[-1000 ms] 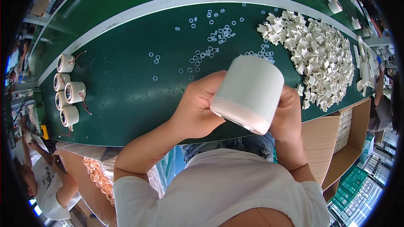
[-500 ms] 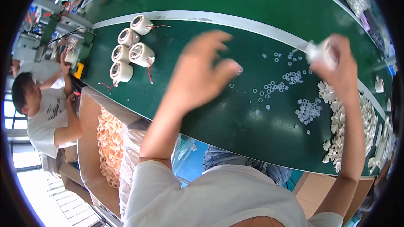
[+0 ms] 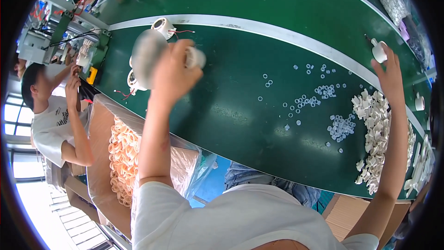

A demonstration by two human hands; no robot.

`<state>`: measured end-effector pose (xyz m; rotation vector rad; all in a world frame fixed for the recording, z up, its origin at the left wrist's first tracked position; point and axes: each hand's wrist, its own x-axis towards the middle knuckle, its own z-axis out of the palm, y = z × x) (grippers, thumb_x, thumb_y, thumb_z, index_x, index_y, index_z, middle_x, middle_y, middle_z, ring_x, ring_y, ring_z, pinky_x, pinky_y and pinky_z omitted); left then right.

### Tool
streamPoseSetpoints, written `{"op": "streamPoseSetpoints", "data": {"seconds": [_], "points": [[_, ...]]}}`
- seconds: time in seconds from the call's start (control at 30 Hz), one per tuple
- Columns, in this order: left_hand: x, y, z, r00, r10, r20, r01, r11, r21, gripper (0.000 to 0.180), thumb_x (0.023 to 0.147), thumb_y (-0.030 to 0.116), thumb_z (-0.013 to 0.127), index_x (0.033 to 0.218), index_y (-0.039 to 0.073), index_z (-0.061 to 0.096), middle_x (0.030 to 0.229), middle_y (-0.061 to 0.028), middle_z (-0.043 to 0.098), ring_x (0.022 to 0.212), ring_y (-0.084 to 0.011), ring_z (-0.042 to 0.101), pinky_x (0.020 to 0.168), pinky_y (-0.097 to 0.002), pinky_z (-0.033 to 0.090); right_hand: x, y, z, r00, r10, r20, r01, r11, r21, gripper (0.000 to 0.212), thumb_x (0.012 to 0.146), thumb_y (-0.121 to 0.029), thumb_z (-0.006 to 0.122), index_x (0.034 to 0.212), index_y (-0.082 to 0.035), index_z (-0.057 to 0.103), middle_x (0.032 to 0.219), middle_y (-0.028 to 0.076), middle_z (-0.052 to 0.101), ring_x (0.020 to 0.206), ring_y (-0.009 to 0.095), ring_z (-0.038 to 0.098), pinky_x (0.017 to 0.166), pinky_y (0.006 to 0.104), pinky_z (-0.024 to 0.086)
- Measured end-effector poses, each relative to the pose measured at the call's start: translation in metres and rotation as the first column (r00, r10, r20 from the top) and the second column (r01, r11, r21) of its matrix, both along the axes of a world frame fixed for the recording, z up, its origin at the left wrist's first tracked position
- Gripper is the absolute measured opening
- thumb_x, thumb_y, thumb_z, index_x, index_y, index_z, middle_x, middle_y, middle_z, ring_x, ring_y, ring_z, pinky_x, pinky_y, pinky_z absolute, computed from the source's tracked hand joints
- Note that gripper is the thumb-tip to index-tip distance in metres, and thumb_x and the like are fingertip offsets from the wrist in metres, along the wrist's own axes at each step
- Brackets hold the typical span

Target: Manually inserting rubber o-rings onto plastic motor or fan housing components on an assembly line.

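Left hand (image 3: 175, 71): blurred; thumb and fingers are curled about a white cylinder (image 3: 196, 58), which seems to be gripped.
Right hand (image 3: 391, 76): held far apart from the left, at a white cup-like part (image 3: 379, 52); whether it is grasped or only touched cannot be told.
Wired cylinders (image 3: 163, 26): partly hidden behind the left hand and to its left; their red leads are best kept from being snagged by the fingers.
Handling: the cylinder is probably best held by its wall; the cup-like part is best let go only once steady.
White rail (image 3: 212, 20): run beyond the left hand and under the right forearm's reach; cylinder and wrist should be lifted over it.
Green tabletop (image 3: 240, 134): widest room for moving is offered between the hands, short of the clear rings (image 3: 341, 127).
Clip pile (image 3: 372, 125): heaped beside the right forearm; dragging should be avoided.
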<state>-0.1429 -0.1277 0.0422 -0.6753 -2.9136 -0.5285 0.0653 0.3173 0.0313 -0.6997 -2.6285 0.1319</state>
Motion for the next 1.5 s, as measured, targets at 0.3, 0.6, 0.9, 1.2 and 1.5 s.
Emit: {"op": "streamPoseSetpoints", "data": {"seconds": [0.3,0.6,0.9,1.2,1.5], "points": [[0.168,0.103,-0.018,0.16,-0.944,-0.288,0.922,0.039,0.385,0.011,0.063,0.005,0.061,0.07,0.008,0.053,0.083,-0.0064,0.053,0.076,-0.0237,0.045,0.065,-0.0336,0.039,0.09,-0.194,-0.006,0.99,0.14,-0.025,-0.04,0.108,-0.993,0.026,0.089,-0.016,0.057,0.109,0.0,0.062,0.082,0.003,0.057,0.063,0.009,0.047,0.06,0.0195,0.038],[0.179,0.122,-0.045,0.078,-0.995,-0.064,0.505,-0.016,0.863,0.01,0.072,-0.002,0.061,0.075,0.005,0.056,0.094,-0.0064,0.058,0.079,-0.0186,0.049,0.07,-0.0297,0.042,0.108,-0.229,-0.042,0.888,-0.228,-0.398,-0.274,0.432,-0.859,0.01,0.084,0.002,0.058,0.074,0.003,0.06,0.079,0.008,0.061,0.062,0.01,0.048,0.058,0.0223,0.041],[0.162,0.126,-0.04,-0.137,-0.719,0.682,0.064,0.68,0.73,0.013,0.079,-0.001,0.061,0.092,0.0,0.059,0.085,-0.0061,0.062,0.064,-0.006,0.049,0.055,-0.0178,0.041,0.097,-0.236,-0.039,0.79,-0.241,-0.563,-0.389,0.513,-0.765,0.005,0.091,-0.004,0.048,0.087,-0.002,0.049,0.08,0.007,0.053,0.059,0.008,0.044,0.053,0.0194,0.037],[0.161,0.123,-0.043,-0.054,-0.818,0.573,0.028,0.572,0.82,0.017,0.078,-0.003,0.062,0.095,0.0,0.061,0.08,-0.0055,0.064,0.058,-0.0075,0.05,0.053,-0.0191,0.041,0.109,-0.24,-0.046,0.812,-0.174,-0.557,-0.305,0.687,-0.659,0.011,0.093,-0.01,0.047,0.085,-0.002,0.049,0.081,0.007,0.053,0.059,0.009,0.042,0.054,0.0199,0.036],[0.157,0.12,-0.04,-0.078,-0.861,0.503,0.315,0.457,0.832,0.015,0.079,-0.004,0.059,0.093,-0.001,0.063,0.08,-0.006,0.065,0.06,-0.0084,0.052,0.055,-0.0194,0.043,0.118,-0.202,-0.016,0.99,0.002,-0.144,-0.124,0.518,-0.846,0.012,0.08,-0.002,0.062,0.091,-0.003,0.057,0.091,0.007,0.058,0.066,0.016,0.052,0.057,0.0255,0.042]]}}
